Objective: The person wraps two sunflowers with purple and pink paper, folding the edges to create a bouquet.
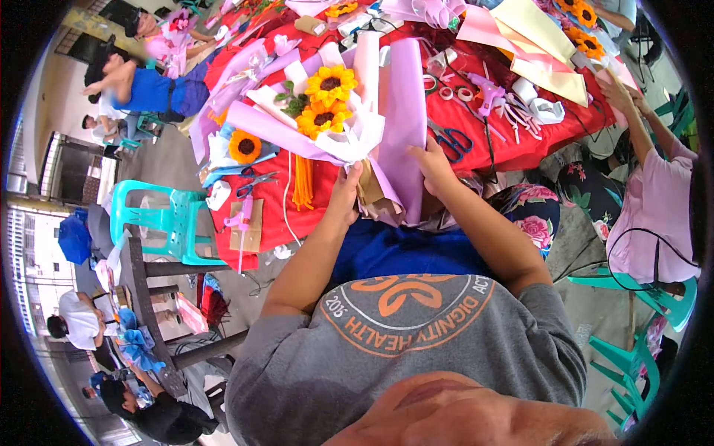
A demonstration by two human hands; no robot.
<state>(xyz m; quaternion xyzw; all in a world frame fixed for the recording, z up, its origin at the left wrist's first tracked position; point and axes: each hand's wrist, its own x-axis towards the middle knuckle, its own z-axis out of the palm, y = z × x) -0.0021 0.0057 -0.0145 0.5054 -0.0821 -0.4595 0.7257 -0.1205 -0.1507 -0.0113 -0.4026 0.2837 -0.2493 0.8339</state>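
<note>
While hands [345, 196] [437, 169] hold a bouquet [326, 119], scissors [442, 134] lie nearby.

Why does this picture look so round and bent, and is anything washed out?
Head view, edges: the wide fisheye lens leaves black corners and tips the lower-left person in white sideways; head view, far left: the barred window glares nearly white; head view, centre: the sunflowers, left hand and right hand look fairly clear.
</note>
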